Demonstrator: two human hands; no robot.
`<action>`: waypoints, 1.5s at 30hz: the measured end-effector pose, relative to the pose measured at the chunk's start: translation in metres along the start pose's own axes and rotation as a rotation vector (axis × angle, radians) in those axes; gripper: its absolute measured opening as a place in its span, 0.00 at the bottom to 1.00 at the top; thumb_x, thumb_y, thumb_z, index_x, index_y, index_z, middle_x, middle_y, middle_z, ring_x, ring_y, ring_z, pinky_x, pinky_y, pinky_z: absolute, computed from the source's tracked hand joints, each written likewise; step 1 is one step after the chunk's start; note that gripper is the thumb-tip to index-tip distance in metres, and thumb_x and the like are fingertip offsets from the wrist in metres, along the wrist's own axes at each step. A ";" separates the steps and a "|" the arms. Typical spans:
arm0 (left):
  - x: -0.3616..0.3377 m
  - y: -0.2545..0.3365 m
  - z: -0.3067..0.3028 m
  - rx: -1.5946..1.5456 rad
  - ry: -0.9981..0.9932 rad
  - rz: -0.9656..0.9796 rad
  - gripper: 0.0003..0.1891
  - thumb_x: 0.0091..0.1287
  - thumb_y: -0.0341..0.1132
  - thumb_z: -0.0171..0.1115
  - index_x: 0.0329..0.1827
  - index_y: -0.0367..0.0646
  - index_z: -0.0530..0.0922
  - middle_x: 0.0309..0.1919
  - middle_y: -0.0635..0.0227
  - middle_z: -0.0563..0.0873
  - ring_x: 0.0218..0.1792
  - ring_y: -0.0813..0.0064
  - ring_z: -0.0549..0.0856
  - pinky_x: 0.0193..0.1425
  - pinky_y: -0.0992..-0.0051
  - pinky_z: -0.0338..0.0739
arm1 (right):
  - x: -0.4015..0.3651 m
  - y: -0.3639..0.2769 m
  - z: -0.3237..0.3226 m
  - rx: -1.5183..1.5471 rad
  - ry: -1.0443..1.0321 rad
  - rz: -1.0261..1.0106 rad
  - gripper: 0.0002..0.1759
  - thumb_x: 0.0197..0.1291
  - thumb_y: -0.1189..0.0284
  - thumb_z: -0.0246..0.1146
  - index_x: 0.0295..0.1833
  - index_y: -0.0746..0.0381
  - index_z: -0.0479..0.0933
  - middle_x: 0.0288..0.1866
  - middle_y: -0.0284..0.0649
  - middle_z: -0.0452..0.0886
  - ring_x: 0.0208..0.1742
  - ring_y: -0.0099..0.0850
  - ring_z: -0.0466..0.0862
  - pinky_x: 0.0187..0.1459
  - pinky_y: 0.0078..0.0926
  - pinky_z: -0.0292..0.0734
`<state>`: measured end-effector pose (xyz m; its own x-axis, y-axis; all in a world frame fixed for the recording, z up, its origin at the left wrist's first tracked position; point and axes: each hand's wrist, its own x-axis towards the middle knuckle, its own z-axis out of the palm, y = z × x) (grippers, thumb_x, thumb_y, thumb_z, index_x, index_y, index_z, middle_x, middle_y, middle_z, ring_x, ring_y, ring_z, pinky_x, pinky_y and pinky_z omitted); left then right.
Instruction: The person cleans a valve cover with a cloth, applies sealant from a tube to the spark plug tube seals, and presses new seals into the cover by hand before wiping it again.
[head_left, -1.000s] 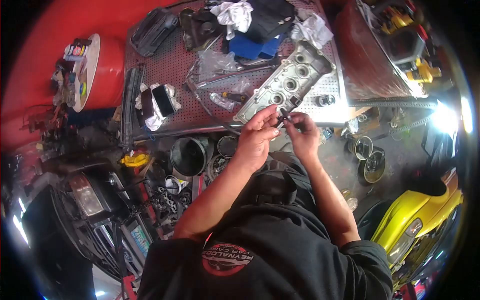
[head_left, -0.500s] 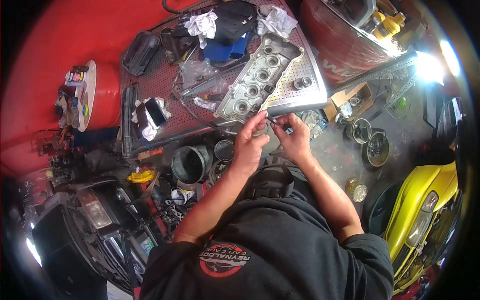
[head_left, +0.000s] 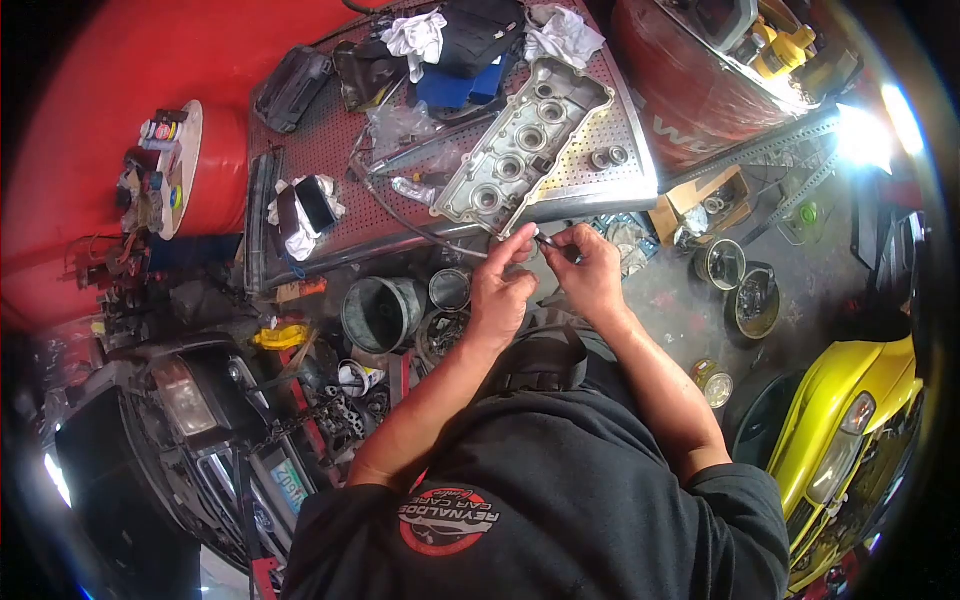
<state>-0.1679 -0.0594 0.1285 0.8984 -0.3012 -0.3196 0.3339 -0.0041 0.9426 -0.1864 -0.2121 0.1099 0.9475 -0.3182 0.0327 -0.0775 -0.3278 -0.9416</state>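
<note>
- Head view, right hand [head_left: 590,275]: thumb and fingertips closed in a pinch on a small dark piece [head_left: 545,240]; the other fingers are curled.
- Left hand [head_left: 500,295]: partly open, fingers bent and thumb apart, fingertips close to the piece; whether they grip its pale end cannot be told.
- Cover [head_left: 530,140]: just beyond both hands, lying aslant on the perforated table [head_left: 630,190], its near corner close to the left fingertips.
- Round fitting [head_left: 608,157]: beyond the right hand, on the table to the right of the cover.
- Hose [head_left: 405,228]: runs over the table edge towards the left hand.
- Phone [head_left: 318,205]: well to the left of the left hand, beside a white rag [head_left: 299,242].
- Bucket [head_left: 383,315]: below and left of the left hand, on the floor side.
- Handling, as judged: so small a piece is best steadied from both sides, with light fingertip pressure and the wrists quiet. The hands appear to be just short of the table edge; working above its surface would catch a dropped piece.
</note>
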 end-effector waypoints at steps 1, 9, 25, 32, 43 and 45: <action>-0.002 0.001 0.000 0.027 0.006 0.003 0.33 0.58 0.18 0.57 0.72 0.45 0.75 0.57 0.65 0.80 0.57 0.76 0.75 0.61 0.77 0.72 | -0.001 0.000 0.001 0.004 -0.009 0.009 0.11 0.53 0.77 0.73 0.39 0.67 0.79 0.35 0.46 0.84 0.34 0.40 0.86 0.34 0.32 0.80; 0.000 0.007 -0.019 0.047 0.089 0.136 0.29 0.55 0.17 0.57 0.63 0.44 0.83 0.56 0.72 0.80 0.51 0.77 0.77 0.56 0.76 0.74 | -0.001 -0.004 0.001 -0.069 -0.086 0.123 0.11 0.53 0.75 0.74 0.41 0.66 0.81 0.35 0.47 0.85 0.35 0.43 0.86 0.39 0.35 0.81; 0.029 0.045 -0.015 0.733 -0.082 0.483 0.35 0.58 0.21 0.69 0.72 0.44 0.70 0.46 0.69 0.89 0.62 0.65 0.76 0.71 0.65 0.66 | -0.004 -0.004 -0.019 0.137 -0.199 0.106 0.15 0.55 0.74 0.75 0.47 0.66 0.83 0.38 0.39 0.84 0.39 0.28 0.81 0.45 0.28 0.78; 0.037 0.039 -0.015 0.246 -0.094 0.102 0.31 0.69 0.30 0.66 0.74 0.38 0.65 0.44 0.63 0.89 0.56 0.74 0.82 0.65 0.69 0.72 | -0.017 0.037 -0.008 0.453 -0.205 0.176 0.13 0.59 0.74 0.74 0.46 0.68 0.81 0.37 0.35 0.82 0.39 0.21 0.77 0.44 0.21 0.74; 0.000 0.031 0.009 -0.273 -0.057 -0.187 0.38 0.70 0.23 0.57 0.82 0.45 0.53 0.40 0.57 0.86 0.41 0.74 0.84 0.47 0.73 0.80 | -0.003 0.023 -0.023 0.040 0.005 -0.109 0.10 0.57 0.77 0.73 0.44 0.68 0.83 0.42 0.44 0.85 0.38 0.36 0.84 0.41 0.30 0.79; -0.003 0.030 0.014 -0.478 -0.128 -0.222 0.39 0.70 0.23 0.57 0.83 0.45 0.51 0.42 0.55 0.85 0.42 0.72 0.84 0.48 0.72 0.80 | 0.000 0.023 -0.024 0.006 0.002 -0.180 0.10 0.57 0.77 0.73 0.43 0.67 0.83 0.43 0.45 0.85 0.40 0.39 0.85 0.42 0.32 0.80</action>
<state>-0.1643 -0.0722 0.1593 0.7595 -0.4562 -0.4638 0.6312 0.3443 0.6950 -0.1959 -0.2404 0.0964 0.9451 -0.2569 0.2020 0.0955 -0.3741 -0.9225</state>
